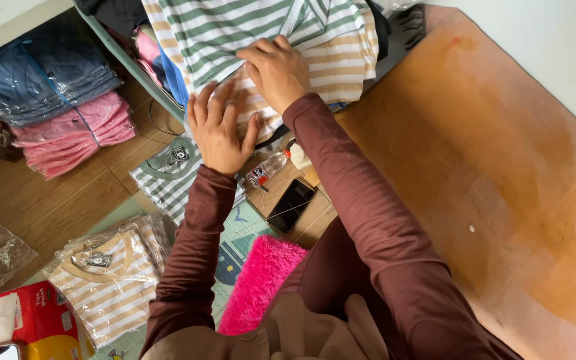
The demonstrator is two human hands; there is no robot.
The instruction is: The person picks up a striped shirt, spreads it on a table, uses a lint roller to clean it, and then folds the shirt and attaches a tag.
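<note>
Both hands lay flat, ungripping, on the striped shirt (301,60) at the board's edge: left hand (220,130) nearer its corner, right hand (276,70) further up.

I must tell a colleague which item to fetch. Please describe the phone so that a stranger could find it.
Start at the big orange board. Beside its lower left edge, below the person's left hand, lies the phone, next to a small clear bottle. It is the only flat black slab there.
</note>
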